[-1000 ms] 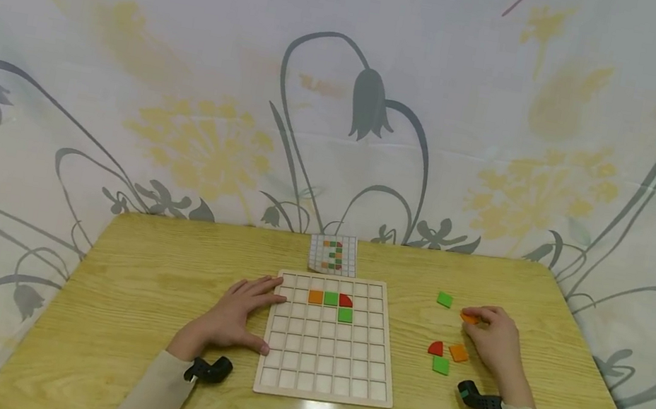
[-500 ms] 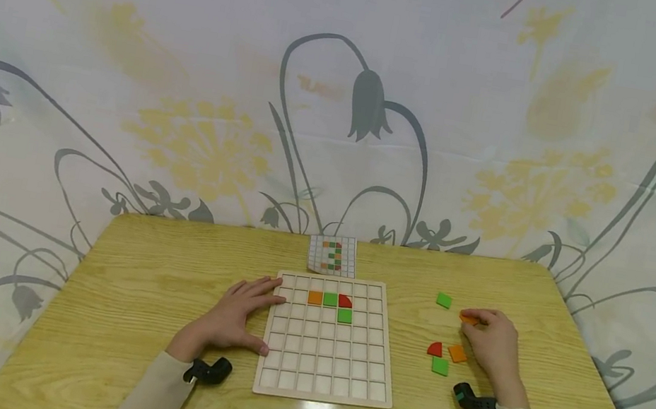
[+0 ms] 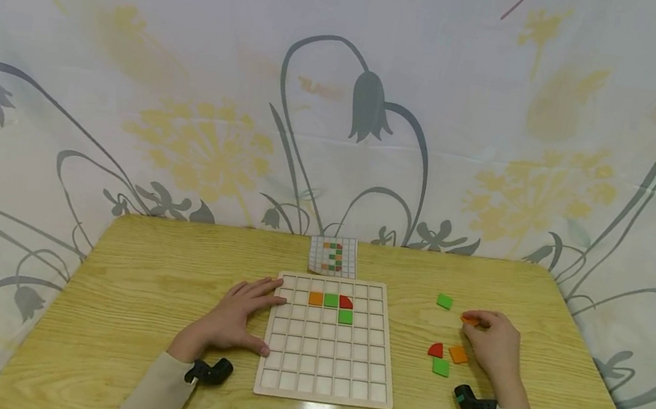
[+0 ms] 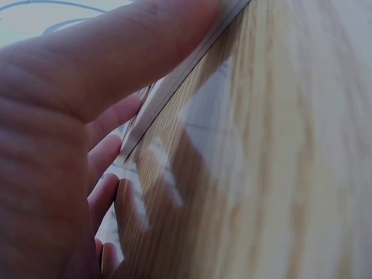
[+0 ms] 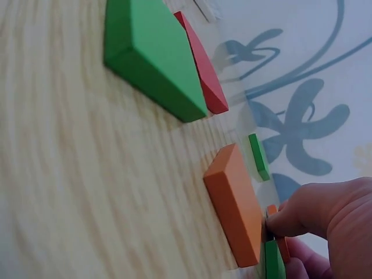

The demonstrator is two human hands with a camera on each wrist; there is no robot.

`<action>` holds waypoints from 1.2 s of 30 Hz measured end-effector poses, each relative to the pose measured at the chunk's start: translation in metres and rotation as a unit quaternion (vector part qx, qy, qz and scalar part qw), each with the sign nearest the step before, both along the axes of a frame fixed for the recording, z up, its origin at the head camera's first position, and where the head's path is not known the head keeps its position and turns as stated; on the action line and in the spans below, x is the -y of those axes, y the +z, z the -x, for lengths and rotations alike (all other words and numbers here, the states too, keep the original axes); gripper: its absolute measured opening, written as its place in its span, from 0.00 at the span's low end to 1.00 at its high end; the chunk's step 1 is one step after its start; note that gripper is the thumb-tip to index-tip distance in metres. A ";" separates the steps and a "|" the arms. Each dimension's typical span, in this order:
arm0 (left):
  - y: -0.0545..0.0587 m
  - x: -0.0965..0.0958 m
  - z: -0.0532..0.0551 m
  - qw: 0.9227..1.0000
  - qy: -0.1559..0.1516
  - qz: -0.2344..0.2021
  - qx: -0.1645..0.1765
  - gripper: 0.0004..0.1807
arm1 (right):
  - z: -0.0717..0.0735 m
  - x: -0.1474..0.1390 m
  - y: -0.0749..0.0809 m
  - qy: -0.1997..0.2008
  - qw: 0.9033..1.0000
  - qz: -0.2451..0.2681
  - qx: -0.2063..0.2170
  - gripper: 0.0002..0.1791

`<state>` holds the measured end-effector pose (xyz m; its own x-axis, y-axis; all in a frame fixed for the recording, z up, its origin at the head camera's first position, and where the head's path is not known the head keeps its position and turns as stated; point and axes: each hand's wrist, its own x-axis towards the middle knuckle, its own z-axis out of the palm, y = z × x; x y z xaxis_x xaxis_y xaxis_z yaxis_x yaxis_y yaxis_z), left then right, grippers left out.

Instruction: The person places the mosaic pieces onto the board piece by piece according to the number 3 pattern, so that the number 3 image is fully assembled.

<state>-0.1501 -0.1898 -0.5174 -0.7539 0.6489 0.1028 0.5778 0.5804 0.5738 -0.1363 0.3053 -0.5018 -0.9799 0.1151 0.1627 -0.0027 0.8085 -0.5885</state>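
My left hand rests at the left edge of the wooden grid board, fingers spread over the rim and thumb lower down. On the board lie an orange tile, a green tile, a red quarter-round tile and a second green tile below the red. To the right, my right hand pinches another orange tile between thumb and fingers, low at the table. The right wrist view shows a green tile close beside those fingers; the hand hides it in the head view.
Near my right hand lie a green tile, a red quarter-round tile, an orange tile and a green tile. Behind the board is a pattern card printed with a grid and coloured shapes. A flower-patterned curtain hangs behind the table.
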 end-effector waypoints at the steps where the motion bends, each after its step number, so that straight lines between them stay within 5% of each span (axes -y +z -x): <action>1: 0.000 0.000 0.000 1.000 -0.001 0.000 0.000 0.51 | 0.000 0.000 0.000 0.000 1.000 -0.001 -0.002 0.10; 36: -0.001 0.000 0.001 1.000 -0.003 -0.001 0.000 0.52 | -0.002 0.005 0.009 0.017 0.999 0.023 -0.033 0.09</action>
<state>-0.1507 -0.1903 -0.5188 -0.7505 0.6527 0.1031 0.5803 0.5764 0.5753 -0.1345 0.3004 -0.4925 -0.9707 0.0897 0.2230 -0.0708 0.7798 -0.6220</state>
